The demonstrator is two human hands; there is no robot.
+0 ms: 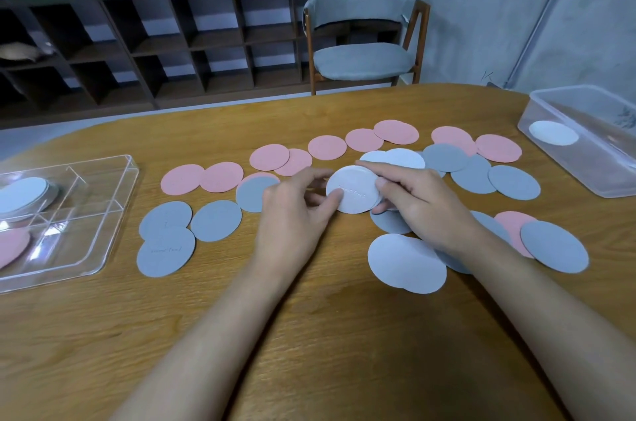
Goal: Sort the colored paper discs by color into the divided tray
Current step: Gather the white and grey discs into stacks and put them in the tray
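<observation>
Both hands hold a white disc [354, 188] just above the middle of the wooden table. My left hand [296, 210] pinches its left edge with thumb on top. My right hand [420, 203] grips its right edge. Pink discs [220, 176] lie in a row across the far side. Grey discs [215, 220] lie nearer, left and right. Two more white discs [402, 260] overlap under my right wrist. The clear divided tray [86, 248] sits at the left, with white discs [20, 195] in its far compartment and a pink disc [12, 245] in the near one.
A clear plastic box [564, 176] stands at the table's right edge with one white disc [552, 133] inside. A grey chair [361, 24] and dark shelving [155, 45] are behind the table. The near part of the table shows bare wood [103, 334].
</observation>
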